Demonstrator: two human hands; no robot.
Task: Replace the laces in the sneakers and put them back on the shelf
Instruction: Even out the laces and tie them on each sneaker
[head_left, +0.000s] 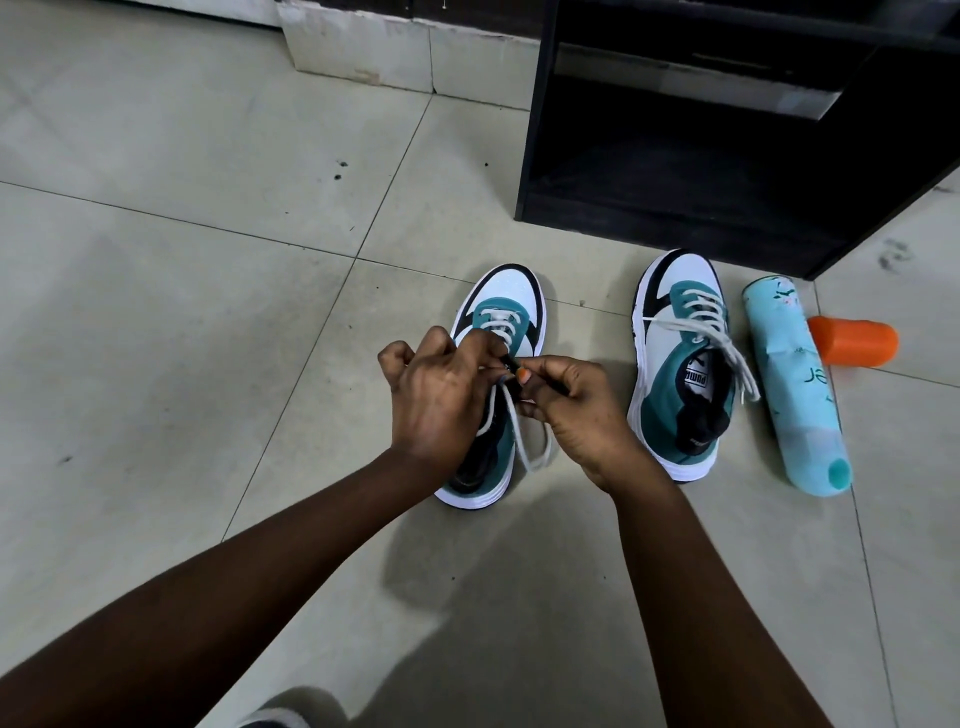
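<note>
Lacing the left sneaker, upper eyelets.
Left hand (441, 395) and right hand (571, 400) are both pinching the white lace (519, 436) over the left sneaker (493, 395), fingers curled tight on it, likely feeding it through an eyelet. The right sneaker (680, 358) is sitting laced but untied beside it on the floor (208, 312), just in front of the black shelf (727, 156), ready to go back.

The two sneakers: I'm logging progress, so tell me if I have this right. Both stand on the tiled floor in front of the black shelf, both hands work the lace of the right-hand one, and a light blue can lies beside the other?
Not quite. The head view shows the left hand and right hand working the white lace of the left-hand sneaker. The light blue can lies beside the right-hand sneaker. Both do stand on the tiled floor before the black shelf.
</note>
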